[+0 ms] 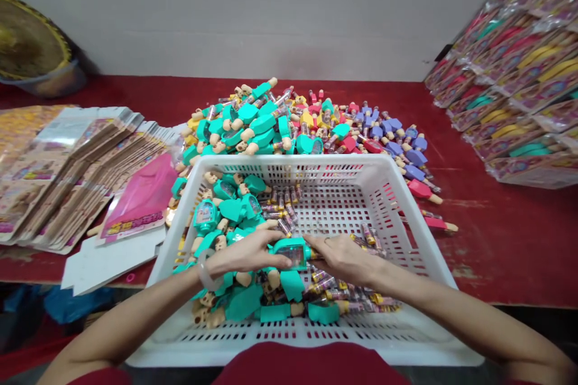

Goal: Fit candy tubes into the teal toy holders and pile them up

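Note:
Over the middle of a white plastic basket, a teal toy piece with a clear window is held between both hands. My left hand has its fingers closed round the left end of it. My right hand grips its right end, where a yellow-and-clear tube joins the teal part; the fingertips are partly hidden. Teal pieces with tan ends fill the basket's left side. Small clear tubes with yellow ends lie under and beside my right hand.
Behind the basket, teal, red, yellow and purple pieces are heaped on the red table. Printed cards and a pink bag lie left. Packaged goods are stacked right. A round woven object sits back left.

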A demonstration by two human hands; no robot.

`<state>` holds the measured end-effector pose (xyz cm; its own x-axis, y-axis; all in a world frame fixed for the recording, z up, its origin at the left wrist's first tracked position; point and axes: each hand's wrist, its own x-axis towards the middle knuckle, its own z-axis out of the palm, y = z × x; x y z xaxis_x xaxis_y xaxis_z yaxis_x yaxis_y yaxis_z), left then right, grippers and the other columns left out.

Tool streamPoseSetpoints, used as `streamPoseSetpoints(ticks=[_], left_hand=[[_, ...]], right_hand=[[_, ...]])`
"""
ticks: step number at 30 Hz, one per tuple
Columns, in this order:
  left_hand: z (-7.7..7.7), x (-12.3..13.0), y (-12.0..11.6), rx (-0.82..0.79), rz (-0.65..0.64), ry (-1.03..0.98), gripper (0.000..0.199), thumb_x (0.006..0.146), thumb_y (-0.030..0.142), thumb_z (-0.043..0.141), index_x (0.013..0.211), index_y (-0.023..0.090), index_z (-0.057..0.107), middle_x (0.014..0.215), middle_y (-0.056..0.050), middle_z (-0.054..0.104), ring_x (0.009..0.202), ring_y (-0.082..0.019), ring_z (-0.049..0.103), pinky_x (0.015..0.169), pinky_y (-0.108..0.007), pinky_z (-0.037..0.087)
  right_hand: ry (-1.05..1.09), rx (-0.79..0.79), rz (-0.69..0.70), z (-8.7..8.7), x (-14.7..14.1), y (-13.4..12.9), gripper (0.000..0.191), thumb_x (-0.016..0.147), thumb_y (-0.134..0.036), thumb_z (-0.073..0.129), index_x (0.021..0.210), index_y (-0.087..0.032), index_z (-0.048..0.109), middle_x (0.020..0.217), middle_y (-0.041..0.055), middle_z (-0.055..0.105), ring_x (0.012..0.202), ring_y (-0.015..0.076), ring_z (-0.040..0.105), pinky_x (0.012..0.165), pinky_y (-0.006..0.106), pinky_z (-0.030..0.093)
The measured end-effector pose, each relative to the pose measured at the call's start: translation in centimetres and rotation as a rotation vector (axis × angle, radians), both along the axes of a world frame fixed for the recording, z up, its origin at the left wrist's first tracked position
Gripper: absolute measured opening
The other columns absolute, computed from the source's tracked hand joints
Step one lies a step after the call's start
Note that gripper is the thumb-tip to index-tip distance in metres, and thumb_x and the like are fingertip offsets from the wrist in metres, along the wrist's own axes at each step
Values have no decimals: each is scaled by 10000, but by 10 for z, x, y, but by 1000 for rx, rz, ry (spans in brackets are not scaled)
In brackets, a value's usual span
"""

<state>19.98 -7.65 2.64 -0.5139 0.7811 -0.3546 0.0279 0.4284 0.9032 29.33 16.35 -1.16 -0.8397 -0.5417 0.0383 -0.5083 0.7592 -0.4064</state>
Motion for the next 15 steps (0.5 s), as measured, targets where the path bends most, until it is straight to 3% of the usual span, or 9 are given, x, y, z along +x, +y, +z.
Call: streamPoseSetpoints(ticks=[2, 5, 8, 10, 13, 15], left_hand=[[-1, 3, 2, -34, -7, -185, 326, 652, 478, 750, 805, 199, 681, 671, 6, 570, 545, -130, 517, 469, -229, 346], [-5, 5, 5, -112, -42, -582, 317, 687, 481, 718, 763, 189, 620, 510, 54, 434, 354, -66, 287, 364, -233, 167], [-7, 8, 6, -133, -95, -690, 316, 734, 495, 667, 756, 193, 579, 509, 60, 423, 322, -51, 230, 353, -231, 130], [-7, 11, 6, -103, -125, -490, 325, 755, 514, 638, 835, 199, 614, 519, 53, 449, 340, -69, 295, 367, -229, 203], [-12, 15, 6, 25, -178, 77, 314, 764, 464, 646, 956, 216, 653, 624, 5, 566, 491, -124, 479, 511, -238, 371], [-19, 16, 7, 91, -243, 377, 295, 793, 396, 621, 1029, 221, 650, 746, -38, 630, 614, -159, 556, 631, -256, 418]], right_hand=[[31, 61, 8, -1, 7, -5, 302, 897, -213, 438, 1159, -116, 552, 798, 99, 690, 623, 173, 582, 518, 267, 311], [55, 133, -19, -2, 14, -12, 197, 852, -143, 434, 931, -130, 614, 699, 93, 659, 564, 161, 529, 505, 278, 261], [-20, 146, -88, 2, 17, -15, 136, 787, -145, 502, 852, -143, 622, 689, 79, 653, 529, 142, 479, 496, 277, 228], [-139, 89, -167, 7, 15, -16, 108, 734, -166, 565, 821, -158, 627, 651, 40, 630, 514, 126, 450, 495, 267, 215], [-470, -103, -257, 12, 6, -11, 22, 678, -179, 605, 699, -184, 608, 522, -42, 496, 484, 96, 401, 481, 238, 219], [-759, -218, -245, 12, -2, -5, 72, 680, -219, 619, 635, -183, 576, 483, -67, 411, 453, 79, 360, 457, 220, 226]])
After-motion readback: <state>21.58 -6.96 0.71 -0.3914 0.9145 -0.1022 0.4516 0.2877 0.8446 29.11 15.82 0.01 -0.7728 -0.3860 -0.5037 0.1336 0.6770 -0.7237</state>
